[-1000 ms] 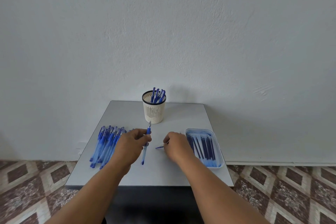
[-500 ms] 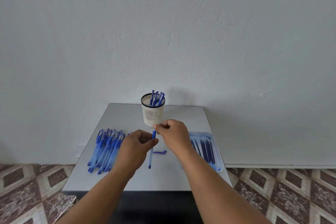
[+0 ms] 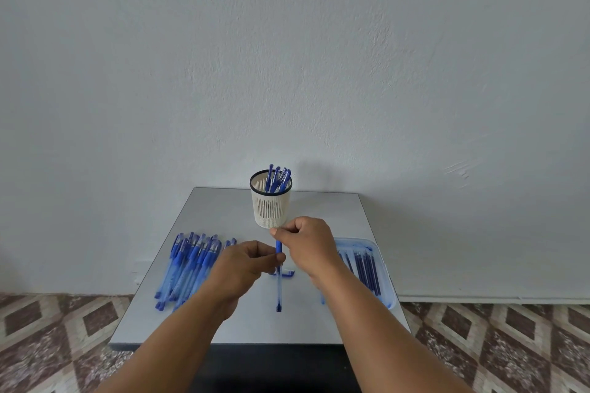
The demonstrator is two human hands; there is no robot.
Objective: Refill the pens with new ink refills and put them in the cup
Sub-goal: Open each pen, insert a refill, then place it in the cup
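- A second ago the right hand (image 3: pixel 308 244) was down by the tray, pinching something small and blue; now it has come up to the top end of the pen (image 3: pixel 279 277), and a small blue piece (image 3: pixel 284 274) lies on the table (image 3: pixel 223 207) just behind the pen, between the two hands.
- The left hand (image 3: pixel 245 265) has barely shifted: its fingers and thumb stay curled round the pen's blue grip section, holding the pen nearly upright above the table, its lower end towards me.
- The right hand's thumb and fingertips pinch the very top of the pen. I cannot tell what is between them; it is too small to see.
- My guess is that the person is working at the pen's tip end, either screwing it or seating a refill, so this pen is mid-refill and not ready for the cup.
- The cup (image 3: pixel 270 204) stands just beyond the hands at the middle of the table, with several blue pens upright in it, leaning to its right.
- A heap of pens (image 3: pixel 188 260) lies to the left, and the tray (image 3: pixel 381 268) with dark refills (image 3: pixel 367 265) sits to the right, partly hidden by the right wrist.
- Plenty of the task looks left to do.
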